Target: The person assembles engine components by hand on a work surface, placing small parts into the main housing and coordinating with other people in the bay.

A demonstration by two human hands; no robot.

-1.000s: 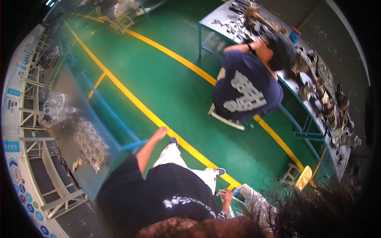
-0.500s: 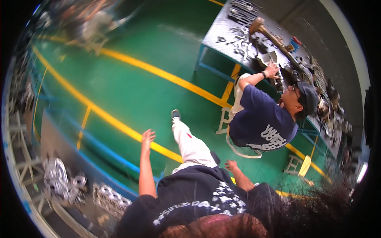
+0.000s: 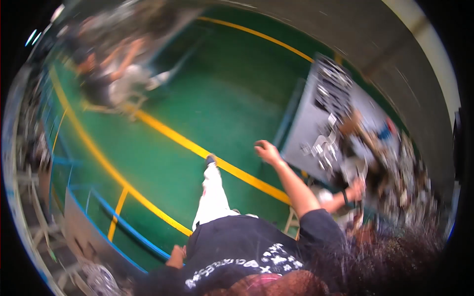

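Observation:
My right hand [image 3: 267, 152] swings out ahead of my body, over the green floor and nearest to the metal-topped table [image 3: 303, 126]. Its fingers are loosely bent and apart, with nothing in them. Down beside my left hip is my left hand [image 3: 177, 256]. Only part of it shows, and how its fingers lie is unclear. Neither hand touches any part. On the table lie several shiny metal parts [image 3: 325, 150] and a row of dark ones [image 3: 335, 86].
A co-worker's hand [image 3: 356, 190] reaches over the table at right. Another person [image 3: 116, 81] sits far left, blurred. Yellow lines [image 3: 182, 140] cross the green floor [image 3: 237, 103]. A blue-framed rail [image 3: 133, 234] and metal parts [image 3: 101, 278] stand at left.
I have stepped forward. My right hand has swung ahead and my left hand back to my hip. The seated co-worker at the table has slid toward the lower right, mostly hidden.

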